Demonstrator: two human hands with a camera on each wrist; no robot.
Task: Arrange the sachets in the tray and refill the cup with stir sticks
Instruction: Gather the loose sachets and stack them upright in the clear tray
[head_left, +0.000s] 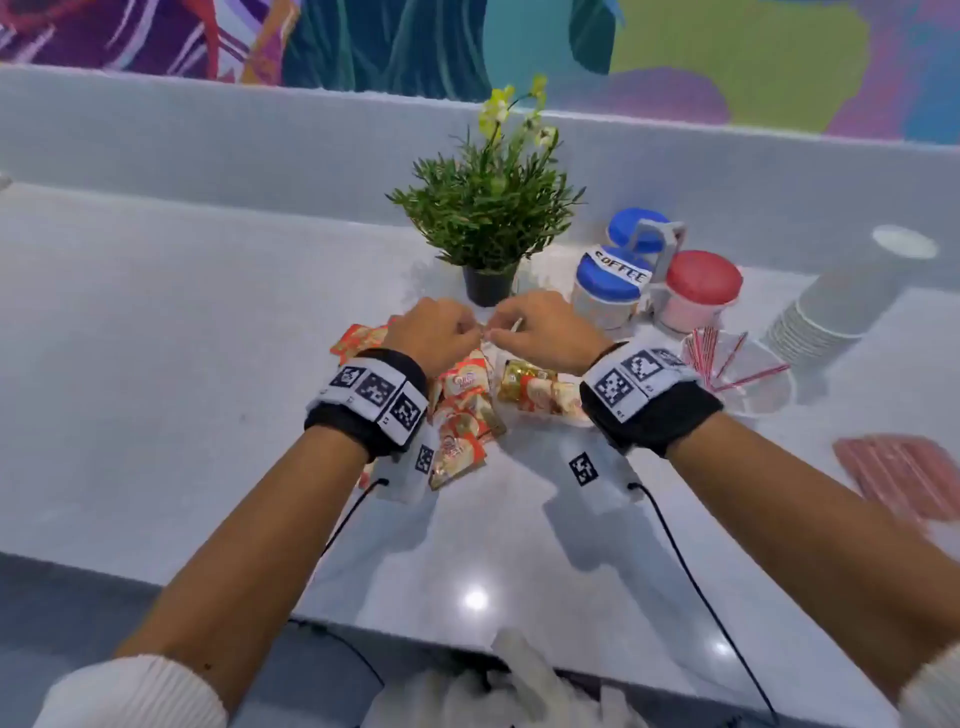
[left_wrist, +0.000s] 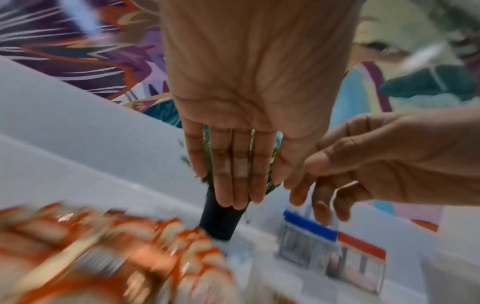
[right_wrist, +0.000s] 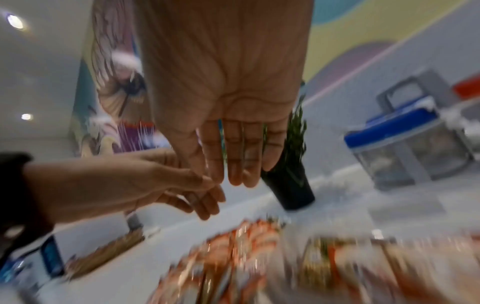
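Orange-and-white sachets (head_left: 462, 410) lie in a loose heap on the white counter (head_left: 182, 364), with gold ones (head_left: 530, 387) beside them. Both hands meet just above the heap, in front of the plant pot. My left hand (head_left: 475, 332) and right hand (head_left: 501, 332) each pinch, thumb to forefinger, a small thin white thing (head_left: 514, 326); I cannot tell what it is. In the wrist views the other fingers of the left hand (left_wrist: 270, 191) and right hand (right_wrist: 221, 176) lie straight. A clear cup (head_left: 753, 395) with a few red-and-white stir sticks (head_left: 709, 358) stands to the right. No tray is plainly visible.
A potted plant (head_left: 488, 218) stands right behind the hands. Canisters with blue lids (head_left: 613, 280) and a red lid (head_left: 701, 286) sit at the back right, beside a stack of paper cups (head_left: 821, 317). A pack of pink sticks (head_left: 904, 473) lies at the right edge.
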